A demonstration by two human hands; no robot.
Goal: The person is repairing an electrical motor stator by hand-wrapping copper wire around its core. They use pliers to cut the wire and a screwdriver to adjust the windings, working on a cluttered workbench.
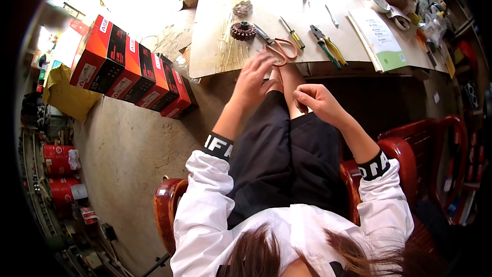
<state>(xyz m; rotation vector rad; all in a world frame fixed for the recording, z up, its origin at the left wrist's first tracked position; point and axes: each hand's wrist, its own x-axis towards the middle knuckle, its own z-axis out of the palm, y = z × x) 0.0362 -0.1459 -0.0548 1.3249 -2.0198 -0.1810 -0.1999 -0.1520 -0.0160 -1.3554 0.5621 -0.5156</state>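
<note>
I sit in a red chair with black-clad legs in front of a pale table (215, 56). My left hand (254, 76) is raised to the table's near edge, its fingertips right beside the handles of orange scissors (283, 50). I see nothing gripped in it. My right hand (315, 100) hovers over my lap with the fingers curled and pinched together; anything between them is too small to make out. A dark toothed wheel (243, 31) and a grey one (242, 8) lie farther up the table, with thin pale strips (229, 46) beside them.
On the table lie a yellow-handled screwdriver (292, 33), green-yellow pliers (328, 46), an open booklet (380, 37) and tape rolls (380, 3). Red and black boxes (130, 66) line the concrete floor at left. Red cans (59, 174) stand lower left. Cluttered shelves fill the right.
</note>
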